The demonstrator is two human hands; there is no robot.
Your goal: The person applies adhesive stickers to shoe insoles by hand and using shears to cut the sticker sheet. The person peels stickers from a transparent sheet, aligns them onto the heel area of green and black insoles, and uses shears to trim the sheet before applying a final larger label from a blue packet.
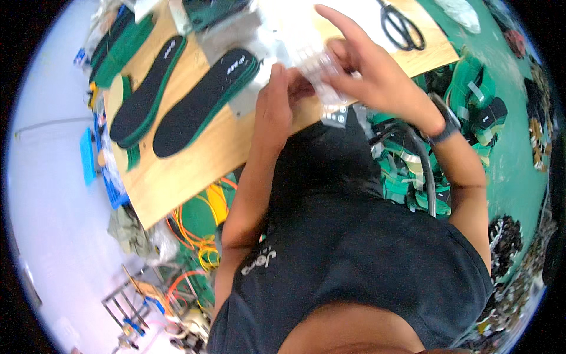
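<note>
At the table's near edge I hold a clear plastic sticker sheet (318, 69) with rows of small whitish marks, partly washed out by glare. My left hand (276, 103) is closed on its left side, the fingertips partly hidden behind it. The thumb and curled fingers of my right hand (374, 74) grip the sheet's right side, while the index finger points up and away. Below the hands hangs a clear strip with printed marks (335, 116). Left of my hands lie black insoles with green undersides, the nearer one (203, 106) beside a second stack (147, 94).
Black-handled scissors (402, 26) lie at the far right of the wooden table (171, 183). More green insoles (121, 50) are piled at its far left. Bundled green insoles (413, 171) stand to the right. Orange and yellow hoses (203, 251) run over the floor at the left.
</note>
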